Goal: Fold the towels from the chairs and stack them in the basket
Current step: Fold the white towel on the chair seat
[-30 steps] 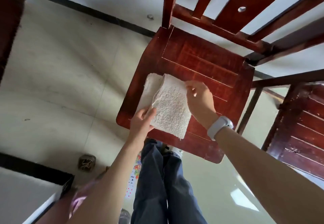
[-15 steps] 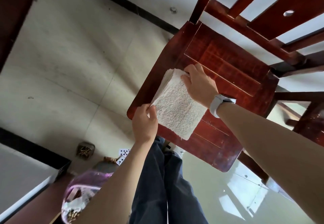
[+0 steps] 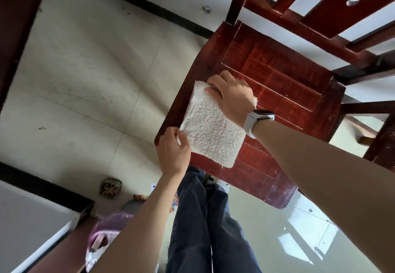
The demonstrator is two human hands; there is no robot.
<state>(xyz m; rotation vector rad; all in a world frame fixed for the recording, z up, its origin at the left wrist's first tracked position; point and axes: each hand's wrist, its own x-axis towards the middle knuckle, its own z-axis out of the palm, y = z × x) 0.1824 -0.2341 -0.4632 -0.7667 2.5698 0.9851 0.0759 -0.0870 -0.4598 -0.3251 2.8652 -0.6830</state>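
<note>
Towel (image 3: pixel 211 131), white and folded square, lies on the red wooden chair seat (image 3: pixel 284 84). Left hand (image 3: pixel 174 151) pinches its near-left corner; right hand (image 3: pixel 232 96) grips its far edge.

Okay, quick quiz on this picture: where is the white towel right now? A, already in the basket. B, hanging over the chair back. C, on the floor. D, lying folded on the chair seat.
D: the white towel lies folded on the red wooden chair seat, with the left hand pinching its near corner and the right hand on its far edge.
</note>
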